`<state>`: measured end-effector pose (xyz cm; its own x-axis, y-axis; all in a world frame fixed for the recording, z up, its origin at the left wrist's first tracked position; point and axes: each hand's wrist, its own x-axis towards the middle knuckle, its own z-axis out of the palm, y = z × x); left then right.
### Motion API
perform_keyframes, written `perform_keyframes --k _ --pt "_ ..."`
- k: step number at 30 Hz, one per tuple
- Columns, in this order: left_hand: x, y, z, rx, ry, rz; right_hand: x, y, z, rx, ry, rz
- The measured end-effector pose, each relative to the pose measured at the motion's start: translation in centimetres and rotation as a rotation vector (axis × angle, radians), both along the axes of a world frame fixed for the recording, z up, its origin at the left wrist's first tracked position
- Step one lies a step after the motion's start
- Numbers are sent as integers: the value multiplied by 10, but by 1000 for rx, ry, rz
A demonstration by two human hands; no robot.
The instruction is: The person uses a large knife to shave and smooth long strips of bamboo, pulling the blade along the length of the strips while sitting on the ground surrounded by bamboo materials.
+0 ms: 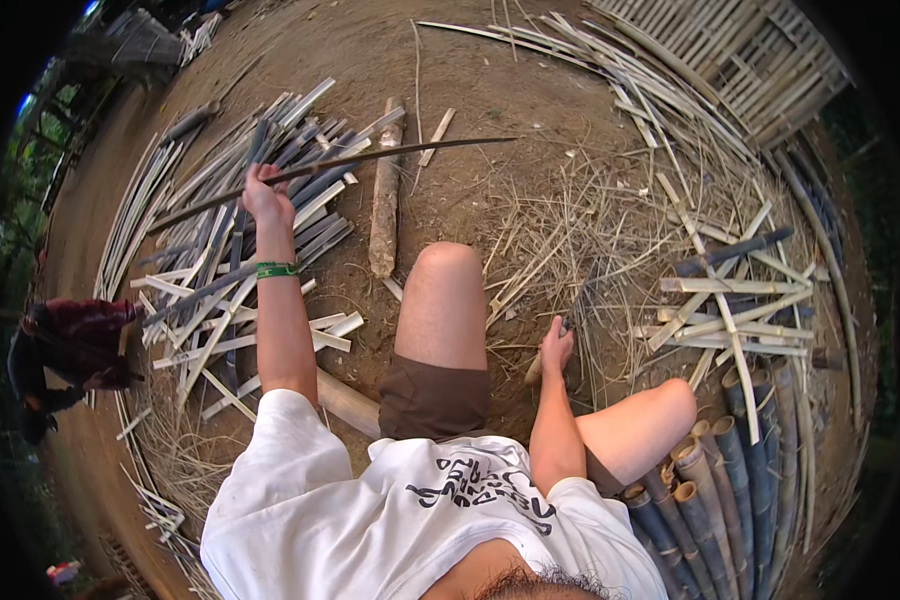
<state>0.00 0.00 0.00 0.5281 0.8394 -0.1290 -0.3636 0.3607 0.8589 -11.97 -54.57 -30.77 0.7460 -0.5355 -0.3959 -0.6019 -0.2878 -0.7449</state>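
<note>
Stretched out ahead to the left, my left hand (269, 196) is closed around a long, thin, dark bamboo strip (400, 151). The strip slants across the view, its far end reaching right over a log and bare soil. Beside my right knee, my right hand (557, 346) grips a large knife (566, 328) by its handle. Its dark blade points forward and is hard to make out against the shavings. Under the left hand spreads a pile of split bamboo pieces (315, 215), some pale, some dark-skinned.
A short log (387, 190) lies ahead of my left knee. Thin shavings (560, 215) cover the ground at centre right. Crossed pale slats (735, 285) lie at the right, with bamboo poles (735, 450) below them. A woven bamboo panel (740, 60) is far right. Another person (70, 350) is at far left.
</note>
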Motion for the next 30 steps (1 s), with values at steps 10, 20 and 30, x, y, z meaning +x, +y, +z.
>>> perform_keyframes --k 10,20,30 --pt "-116 3 -161 -220 132 -21 2 22 21 -244 119 39" --pt "-169 17 -179 -206 66 225 -10 80 20 -495 153 1" --pt "-182 162 -83 -73 32 264 -6 81 20 -572 149 -13"
